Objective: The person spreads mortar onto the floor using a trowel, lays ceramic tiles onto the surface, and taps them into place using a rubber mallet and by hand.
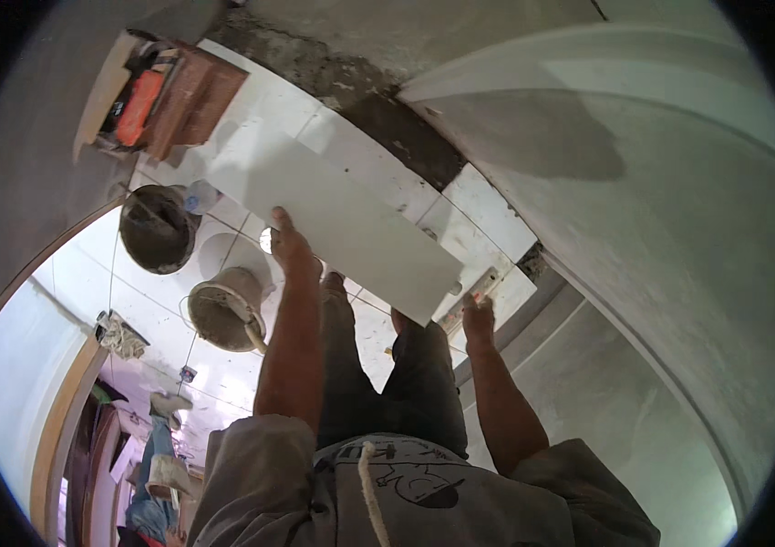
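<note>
A long off-white tile (351,223) slants across the view in front of my legs, with a small notch at its right end. My left hand (289,248) grips its near left edge, the thumb lying on top. Beside the notched end, my right hand (478,325) is closed, with a bit of red at its fingertips. What it holds is too small to make out. Just past this hand, a long, narrow pale tool (489,282) lies on the floor tiles, partly hidden by the hand and the tile.
To the left stand a dark bucket (158,264) and a beige bucket (255,290), with a clear plastic container (201,197). A brown wooden box (210,96) holds an orange tool. Bare rough ground (415,146) borders the wall. A person (155,474) is at lower left.
</note>
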### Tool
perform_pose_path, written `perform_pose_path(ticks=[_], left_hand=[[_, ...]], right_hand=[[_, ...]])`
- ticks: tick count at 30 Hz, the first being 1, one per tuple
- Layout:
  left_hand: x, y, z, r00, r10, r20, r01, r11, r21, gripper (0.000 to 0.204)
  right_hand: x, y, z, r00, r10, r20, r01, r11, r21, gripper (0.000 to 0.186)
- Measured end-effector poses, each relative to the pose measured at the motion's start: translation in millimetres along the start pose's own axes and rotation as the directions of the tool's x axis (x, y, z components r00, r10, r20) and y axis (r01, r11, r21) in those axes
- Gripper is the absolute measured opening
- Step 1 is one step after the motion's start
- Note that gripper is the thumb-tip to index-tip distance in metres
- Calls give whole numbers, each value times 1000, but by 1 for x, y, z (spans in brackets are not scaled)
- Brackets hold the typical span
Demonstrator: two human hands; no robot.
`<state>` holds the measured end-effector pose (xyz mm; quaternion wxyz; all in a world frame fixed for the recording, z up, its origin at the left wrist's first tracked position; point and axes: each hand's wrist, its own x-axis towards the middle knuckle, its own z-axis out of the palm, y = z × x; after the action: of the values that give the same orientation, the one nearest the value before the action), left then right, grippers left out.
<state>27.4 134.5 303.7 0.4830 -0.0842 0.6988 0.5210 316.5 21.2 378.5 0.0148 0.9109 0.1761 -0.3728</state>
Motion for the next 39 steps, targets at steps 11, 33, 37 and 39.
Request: perform_pose_path(ticks=[11, 33, 37, 39], left_hand=[[75, -50, 51, 943, -70, 325, 34, 992, 118, 44], [402, -73, 179, 620, 464, 633, -782, 299, 547, 36], [428, -109, 173, 674, 363, 644, -680, -37, 732, 45], [437, -124, 171, 644, 325, 693, -732, -3, 681, 44]], right_hand=[[171, -32, 106, 997, -58, -42, 71, 734, 675, 42], [456, -69, 223, 870, -235, -434, 461, 701, 544, 48], [461, -66, 220, 904, -284, -321, 408, 800, 439, 57], [463, -62, 224, 810, -407, -421, 519, 833, 192, 57]])
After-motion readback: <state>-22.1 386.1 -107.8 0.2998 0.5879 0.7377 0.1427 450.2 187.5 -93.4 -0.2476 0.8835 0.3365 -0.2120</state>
